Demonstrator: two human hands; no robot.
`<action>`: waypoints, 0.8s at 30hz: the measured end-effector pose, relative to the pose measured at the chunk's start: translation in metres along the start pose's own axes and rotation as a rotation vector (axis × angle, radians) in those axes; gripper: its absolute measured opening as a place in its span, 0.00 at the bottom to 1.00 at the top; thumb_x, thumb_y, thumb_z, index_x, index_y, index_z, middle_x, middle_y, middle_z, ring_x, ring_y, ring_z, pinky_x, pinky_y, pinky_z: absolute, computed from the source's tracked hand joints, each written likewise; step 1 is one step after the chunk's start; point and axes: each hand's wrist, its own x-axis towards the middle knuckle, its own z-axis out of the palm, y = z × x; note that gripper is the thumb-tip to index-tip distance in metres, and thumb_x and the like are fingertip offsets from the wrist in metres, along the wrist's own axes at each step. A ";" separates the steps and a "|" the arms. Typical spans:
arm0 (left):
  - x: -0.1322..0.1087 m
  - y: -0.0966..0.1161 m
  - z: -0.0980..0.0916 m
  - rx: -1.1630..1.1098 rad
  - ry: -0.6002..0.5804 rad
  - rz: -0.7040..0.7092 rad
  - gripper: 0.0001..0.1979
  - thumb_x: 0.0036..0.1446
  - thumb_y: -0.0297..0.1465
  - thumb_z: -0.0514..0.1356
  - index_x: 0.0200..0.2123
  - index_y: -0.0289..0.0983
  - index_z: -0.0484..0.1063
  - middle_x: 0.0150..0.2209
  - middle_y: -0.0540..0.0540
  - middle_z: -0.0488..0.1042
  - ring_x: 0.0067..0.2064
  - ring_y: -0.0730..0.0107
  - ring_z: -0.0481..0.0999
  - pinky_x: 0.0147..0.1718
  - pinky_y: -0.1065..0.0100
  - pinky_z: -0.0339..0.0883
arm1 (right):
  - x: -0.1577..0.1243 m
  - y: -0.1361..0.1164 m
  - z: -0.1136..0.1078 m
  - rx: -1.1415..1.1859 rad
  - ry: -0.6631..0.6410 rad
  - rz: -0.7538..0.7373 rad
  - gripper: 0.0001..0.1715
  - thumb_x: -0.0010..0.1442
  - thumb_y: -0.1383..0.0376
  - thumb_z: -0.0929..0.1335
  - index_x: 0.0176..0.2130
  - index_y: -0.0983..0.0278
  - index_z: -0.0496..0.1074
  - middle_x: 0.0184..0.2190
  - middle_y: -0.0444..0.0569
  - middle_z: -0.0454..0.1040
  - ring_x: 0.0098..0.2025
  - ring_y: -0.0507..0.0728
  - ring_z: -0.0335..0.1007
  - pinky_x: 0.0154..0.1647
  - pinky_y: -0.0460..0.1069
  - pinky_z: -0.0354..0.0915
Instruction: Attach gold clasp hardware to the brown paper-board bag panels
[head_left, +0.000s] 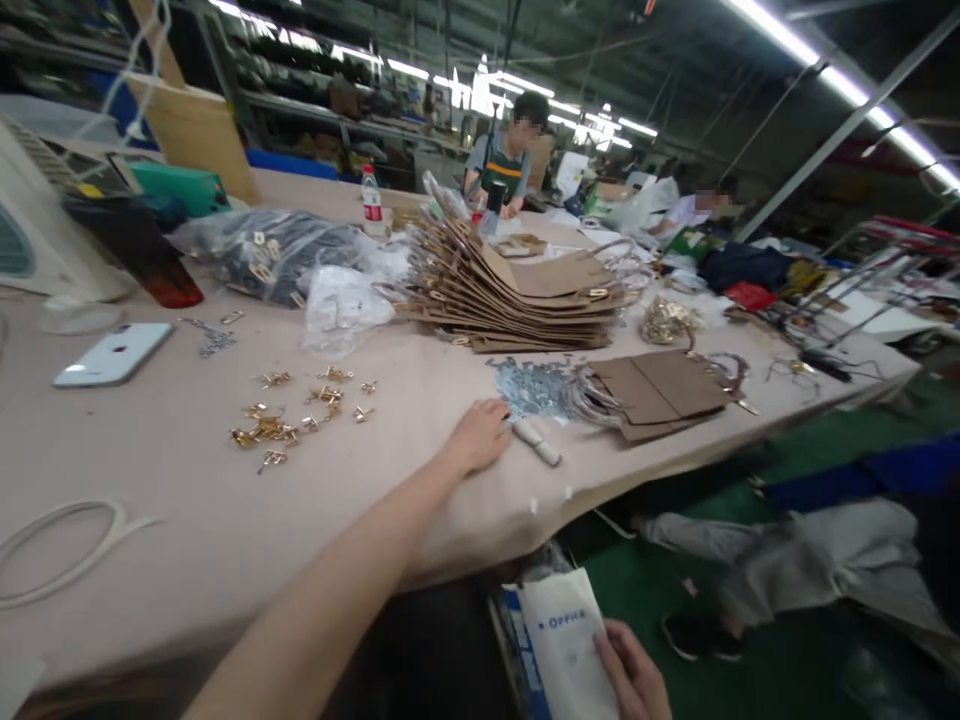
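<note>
My left hand (pixel 480 435) reaches across the beige table (pixel 187 500) with its fingers curled at the end of a small white cylinder (pixel 537 441), which lies next to a pile of silvery metal parts (pixel 534 386). Below the table edge, my right hand (pixel 636 672) grips a white paper packet printed "OFFICE" (pixel 566 645), which sits in a blue box (pixel 521 650). Brown flat paper pieces with cord handles (pixel 652 392) lie just right of the silvery parts.
A tall stack of brown paper bags (pixel 517 290), gold fittings (pixel 289 410), a white phone (pixel 112 354), clear plastic bags (pixel 277 250) and a bottle (pixel 370 198) lie on the table. Two people (pixel 510 150) work at the far end. Someone's legs (pixel 772 560) stretch across the green floor.
</note>
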 end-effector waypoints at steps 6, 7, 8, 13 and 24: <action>-0.028 0.019 -0.012 -0.190 0.122 -0.122 0.18 0.61 0.28 0.60 0.55 0.33 0.73 0.59 0.36 0.72 0.53 0.61 0.77 0.56 0.59 0.73 | 0.008 -0.059 0.015 0.308 0.021 0.035 0.25 0.51 0.44 0.77 0.41 0.57 0.80 0.40 0.49 0.84 0.38 0.64 0.79 0.34 0.51 0.74; -0.039 0.026 -0.017 -0.227 0.193 -0.157 0.18 0.64 0.29 0.58 0.56 0.33 0.72 0.59 0.35 0.72 0.51 0.62 0.78 0.53 0.60 0.75 | 0.014 -0.072 0.028 0.383 0.021 0.034 0.25 0.51 0.44 0.77 0.41 0.57 0.80 0.39 0.48 0.84 0.38 0.63 0.79 0.34 0.51 0.74; -0.053 0.034 -0.022 -0.261 0.269 -0.180 0.18 0.66 0.30 0.56 0.57 0.33 0.70 0.60 0.34 0.71 0.51 0.63 0.78 0.51 0.61 0.75 | 0.022 -0.086 0.042 0.448 0.010 0.035 0.25 0.51 0.44 0.77 0.41 0.57 0.79 0.39 0.48 0.84 0.37 0.63 0.79 0.33 0.52 0.74; -0.135 0.063 -0.048 -0.355 0.313 -0.052 0.36 0.63 0.48 0.63 0.69 0.42 0.60 0.73 0.36 0.57 0.70 0.48 0.63 0.65 0.48 0.65 | 0.071 -0.147 0.109 0.524 -0.126 0.016 0.27 0.48 0.45 0.79 0.40 0.60 0.78 0.33 0.48 0.84 0.34 0.63 0.80 0.31 0.52 0.74; -0.186 0.026 -0.056 -0.017 0.066 -0.198 0.58 0.47 0.42 0.77 0.75 0.42 0.50 0.72 0.32 0.60 0.72 0.40 0.59 0.70 0.38 0.56 | 0.109 -0.192 0.173 0.393 -0.269 -0.028 0.34 0.45 0.38 0.77 0.36 0.63 0.83 0.32 0.54 0.84 0.38 0.66 0.81 0.35 0.54 0.74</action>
